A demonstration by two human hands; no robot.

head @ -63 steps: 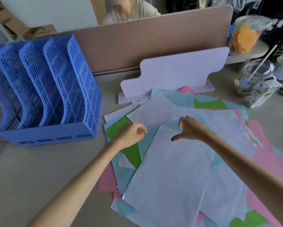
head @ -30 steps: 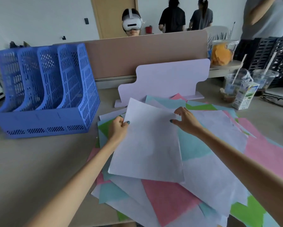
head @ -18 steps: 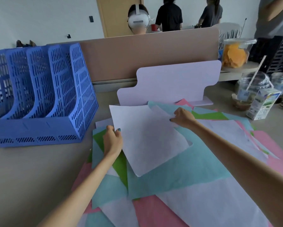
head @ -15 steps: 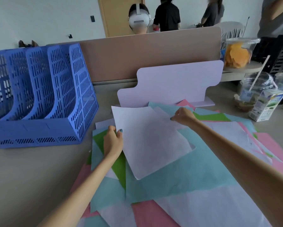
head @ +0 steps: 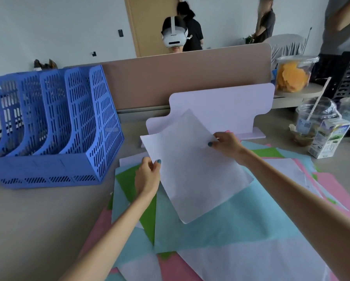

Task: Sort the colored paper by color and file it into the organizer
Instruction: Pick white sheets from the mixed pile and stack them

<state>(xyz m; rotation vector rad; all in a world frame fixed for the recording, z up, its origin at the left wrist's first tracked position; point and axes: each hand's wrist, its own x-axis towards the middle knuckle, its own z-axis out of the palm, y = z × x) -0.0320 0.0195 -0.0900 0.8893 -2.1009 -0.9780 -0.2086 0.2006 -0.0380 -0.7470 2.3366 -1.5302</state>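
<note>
A white sheet (head: 192, 171) is lifted off a spread pile of paper, tilted with its far edge raised. My left hand (head: 148, 176) pinches its left edge and my right hand (head: 225, 144) pinches its right edge. Beneath lie a large light blue sheet (head: 226, 224), a green sheet (head: 129, 183), pink sheets (head: 340, 193) and more white ones (head: 251, 262). The blue mesh organizer (head: 54, 126) with several upright slots stands on the table to the left; its slots look empty.
A white shaped board (head: 230, 106) stands behind the pile, in front of a tan divider (head: 182, 78). Drink cups (head: 313, 118), a carton (head: 328, 136) and a snack jar (head: 293, 74) sit at the right. A person in a headset sits beyond the divider.
The white sheet has been raised off the pile and its far edge tipped upward. Both hands stay on its edges; the right hand's thumb now lies on top of the sheet.
</note>
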